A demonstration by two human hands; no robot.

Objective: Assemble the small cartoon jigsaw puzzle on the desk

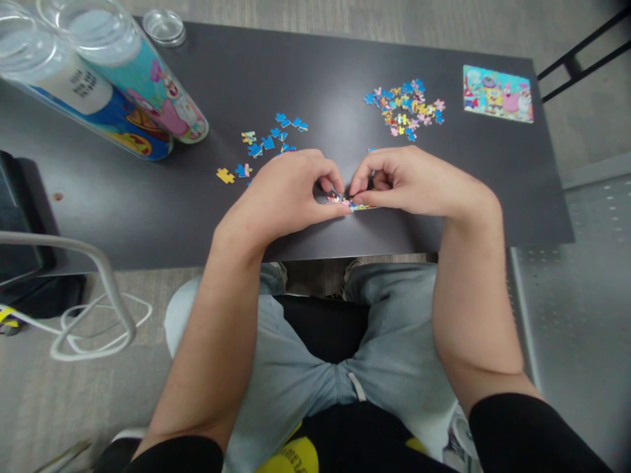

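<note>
Close to the table's front edge, my left hand (pixel 308 187) and my right hand (pixel 394 177) meet over a small cluster of joined jigsaw puzzle pieces (pixel 362 207). The left thumb and fingers are closed on the cluster's left part. From the right, my other thumb and fingertips pinch at the same pieces; my fingers hide most of them. Beyond my left hand lie several loose blue puzzle pieces (pixel 267 142) and a yellow piece (pixel 225 175). A larger heap of mixed pieces (pixel 407 105) spreads farther back, past my right hand.
A colourful picture card (pixel 497 95) lies at the table's (pixel 335 72) back right. Two clear-topped cylindrical containers (pixel 170 98) with cartoon prints stand at the left, with a round clear lid (pixel 164 27) behind them. A white cable (pixel 89 322) and a dark case are at the far left.
</note>
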